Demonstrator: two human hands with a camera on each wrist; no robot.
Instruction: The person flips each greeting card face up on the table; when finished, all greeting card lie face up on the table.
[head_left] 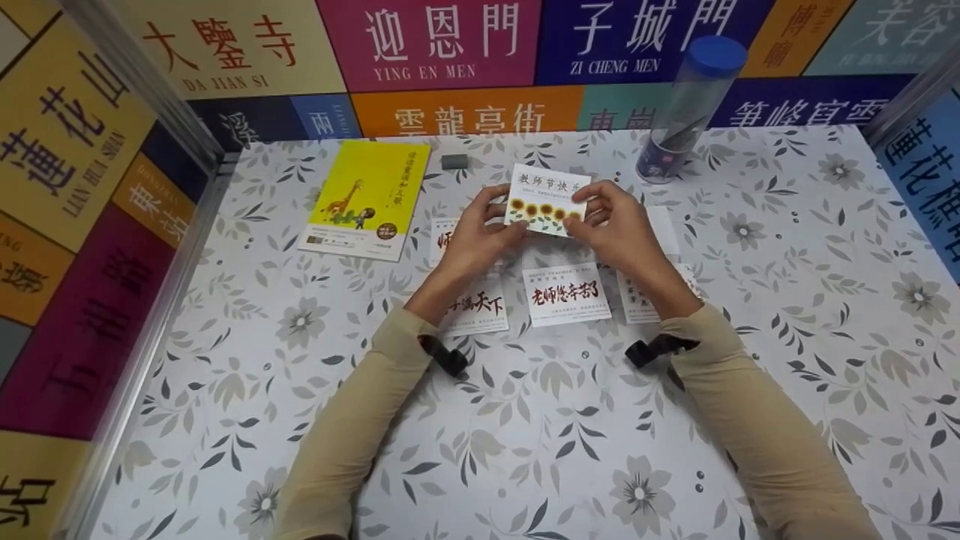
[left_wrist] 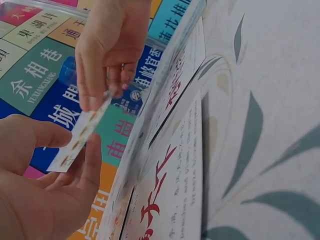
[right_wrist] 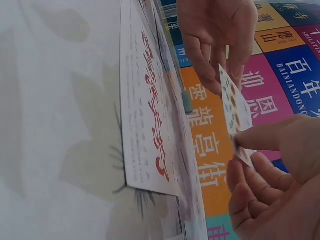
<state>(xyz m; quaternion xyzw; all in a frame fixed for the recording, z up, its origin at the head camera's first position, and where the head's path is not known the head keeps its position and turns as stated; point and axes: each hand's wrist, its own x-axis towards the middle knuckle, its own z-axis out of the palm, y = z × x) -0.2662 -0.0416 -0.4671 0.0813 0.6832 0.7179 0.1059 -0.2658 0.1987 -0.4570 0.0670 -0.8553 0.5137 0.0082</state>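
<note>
Between both hands, raised off the table, is a small square greeting card (head_left: 546, 199) with a row of sunflowers and Chinese lettering. My left hand (head_left: 481, 234) pinches its left edge between thumb and fingers. At the right edge my right hand (head_left: 616, 223) pinches it the same way. Both wrist views show the card tilted and clear of the tabletop. Under and around the hands lie several white cards with red lettering; one card (head_left: 568, 294) is fully visible in front, another card (head_left: 480, 306) is partly hidden by the left forearm, and a card (head_left: 637, 296) by the right.
A yellow book (head_left: 367, 199) lies at the back left. Behind the hands is a small grey block (head_left: 454, 161). A clear cylinder with a blue lid (head_left: 690, 112) stands at the back right. Colourful lettered panels (head_left: 450, 37) border the flower-patterned table (head_left: 525, 442).
</note>
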